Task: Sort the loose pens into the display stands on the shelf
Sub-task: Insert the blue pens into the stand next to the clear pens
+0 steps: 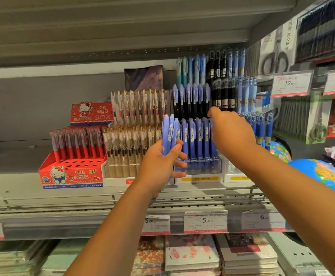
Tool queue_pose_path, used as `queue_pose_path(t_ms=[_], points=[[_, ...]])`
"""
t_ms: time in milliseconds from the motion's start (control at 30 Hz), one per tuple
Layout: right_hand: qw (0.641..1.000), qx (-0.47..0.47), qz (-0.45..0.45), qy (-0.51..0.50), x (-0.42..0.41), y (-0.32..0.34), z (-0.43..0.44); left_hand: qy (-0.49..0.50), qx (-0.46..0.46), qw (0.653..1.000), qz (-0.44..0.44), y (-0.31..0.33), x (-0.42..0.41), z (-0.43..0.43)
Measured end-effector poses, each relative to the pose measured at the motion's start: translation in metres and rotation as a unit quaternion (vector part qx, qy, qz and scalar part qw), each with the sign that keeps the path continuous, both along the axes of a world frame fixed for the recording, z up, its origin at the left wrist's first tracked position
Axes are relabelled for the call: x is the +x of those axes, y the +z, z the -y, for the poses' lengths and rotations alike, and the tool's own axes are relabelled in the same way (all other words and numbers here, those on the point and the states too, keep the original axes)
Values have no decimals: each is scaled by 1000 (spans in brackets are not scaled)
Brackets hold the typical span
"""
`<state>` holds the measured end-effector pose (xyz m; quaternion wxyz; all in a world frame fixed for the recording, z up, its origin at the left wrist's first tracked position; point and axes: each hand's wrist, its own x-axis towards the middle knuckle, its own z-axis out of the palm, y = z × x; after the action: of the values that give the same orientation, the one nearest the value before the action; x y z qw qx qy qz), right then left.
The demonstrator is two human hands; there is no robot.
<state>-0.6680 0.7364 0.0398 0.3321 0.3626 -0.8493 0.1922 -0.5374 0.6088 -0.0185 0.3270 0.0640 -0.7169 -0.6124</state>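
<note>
A bundle of periwinkle-blue plastic pens (170, 132) stands upright in the left hand (159, 164), whose fingers curl round the barrels low down. It is just in front of the clear acrylic tiered display stand (200, 170), which holds matching blue pens on the grey metal shelf (13, 194). The right hand (231, 134) reaches over that stand's front row, its back to the camera — whether its fingers pinch a pen cannot be told. The step probably goes best one pen at a time, tip down, into a free slot among the same colour — bundle kept clear of neighbours.
</note>
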Motion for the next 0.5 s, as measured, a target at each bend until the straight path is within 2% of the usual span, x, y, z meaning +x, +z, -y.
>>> queue_pose_path(t_ms=[367, 500], points=[[995, 72, -34, -53, 4, 3, -4, -8, 10, 1000, -3, 1, -1, 0], [996, 62, -33, -62, 6, 1, -6, -10, 16, 1000, -9, 1, -1, 0]])
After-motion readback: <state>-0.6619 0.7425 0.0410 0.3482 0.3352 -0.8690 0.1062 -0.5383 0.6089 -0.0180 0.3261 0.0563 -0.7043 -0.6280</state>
